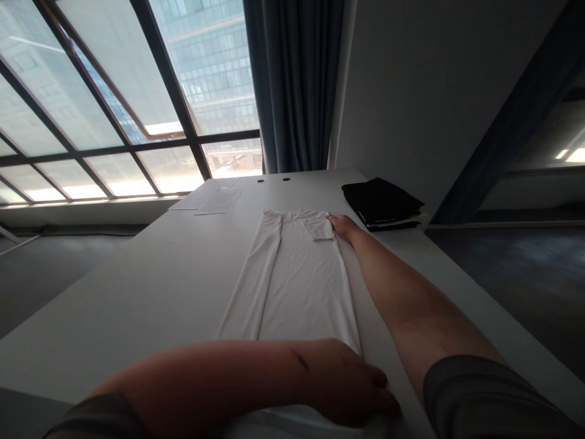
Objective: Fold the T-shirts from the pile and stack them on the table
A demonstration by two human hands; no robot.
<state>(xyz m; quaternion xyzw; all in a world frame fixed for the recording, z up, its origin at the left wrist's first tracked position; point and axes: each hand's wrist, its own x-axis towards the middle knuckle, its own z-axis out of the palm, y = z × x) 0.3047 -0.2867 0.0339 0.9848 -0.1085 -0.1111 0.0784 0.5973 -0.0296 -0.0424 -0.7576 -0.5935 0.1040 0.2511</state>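
A white T-shirt point(306, 280) lies folded lengthwise into a long strip on the white table. A short sleeve is turned back at its far right corner. My right hand point(342, 227) reaches out to that corner, with its fingers closed on the shirt's edge. Across the near end stretches my left forearm, and my left hand point(350, 387) is at the near right edge of the shirt. Its fingers curl down onto the cloth there, though the fingertips are dark and partly hidden. Some of the near end is covered by the left arm.
A stack of black folders point(384, 201) sits to the right of the shirt's far end. Sheets of paper point(219, 201) lie at the back left of the table point(173, 292). Beyond are a dark blue curtain point(297, 85) and windows.
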